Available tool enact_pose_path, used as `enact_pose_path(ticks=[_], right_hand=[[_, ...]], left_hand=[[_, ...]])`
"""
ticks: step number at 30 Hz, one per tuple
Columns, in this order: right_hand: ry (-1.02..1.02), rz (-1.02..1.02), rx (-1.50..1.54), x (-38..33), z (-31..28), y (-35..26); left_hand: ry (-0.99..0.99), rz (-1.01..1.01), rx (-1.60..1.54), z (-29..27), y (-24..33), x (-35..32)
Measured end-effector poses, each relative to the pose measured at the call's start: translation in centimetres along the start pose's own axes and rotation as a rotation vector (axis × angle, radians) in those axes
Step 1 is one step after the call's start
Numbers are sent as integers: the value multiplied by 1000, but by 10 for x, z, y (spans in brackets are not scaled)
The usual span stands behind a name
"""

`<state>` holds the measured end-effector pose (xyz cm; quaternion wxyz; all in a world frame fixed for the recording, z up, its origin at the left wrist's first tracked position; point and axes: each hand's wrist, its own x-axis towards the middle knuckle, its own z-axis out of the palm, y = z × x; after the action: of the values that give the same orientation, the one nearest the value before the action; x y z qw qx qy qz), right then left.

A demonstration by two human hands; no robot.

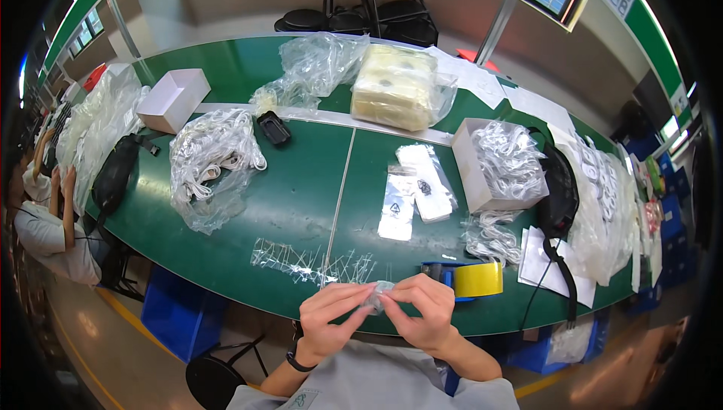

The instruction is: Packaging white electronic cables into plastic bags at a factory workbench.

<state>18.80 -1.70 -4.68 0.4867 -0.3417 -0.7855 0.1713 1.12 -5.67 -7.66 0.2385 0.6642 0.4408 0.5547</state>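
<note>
Close to the table's near edge, my left hand (pixel 329 320) and my right hand (pixel 423 312) meet, pinching a small crumpled clear plastic bag (pixel 379 295) between their fingertips. What is inside the bag is too small to make out. Just beyond my left hand lies a row of thin, shiny metal pieces (pixel 309 262), some seemingly on clear plastic. Right of my right hand sits a blue tape dispenser (pixel 440 273) with a wide roll of yellow tape (pixel 479 280). Flat clear bags with white printed panels (pixel 397 205) rest farther out on the green table (pixel 301 192).
White cables in plastic (pixel 215 155) are piled at left, beside a small black box (pixel 273 128). An open white box (pixel 497 165) holds more bagged cables at right. A wrapped cream-coloured stack (pixel 395 85) stands at the back. Another person (pixel 53 229) works at far left.
</note>
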Motion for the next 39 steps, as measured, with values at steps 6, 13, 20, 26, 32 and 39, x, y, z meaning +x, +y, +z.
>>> enact_pose_path(ticks=[6,13,20,26,32,39], right_hand=[[-54,72,100,-2,-8,2],[-160,-11,138,-22,-22,32],[-122,-136,-5,-18,-14,12],[-20,-166,-59,-21,7,5],[-20,-19,264,-19,5,8],[-40,-22,295,-13,0,5]], left_hand=[[184,-74,-62,1,2,-3],[55,88,76,-7,5,9],[75,145,221,-9,16,15],[121,156,260,-7,25,17],[71,-1,9,-13,22,18],[30,-126,-174,-17,8,21]])
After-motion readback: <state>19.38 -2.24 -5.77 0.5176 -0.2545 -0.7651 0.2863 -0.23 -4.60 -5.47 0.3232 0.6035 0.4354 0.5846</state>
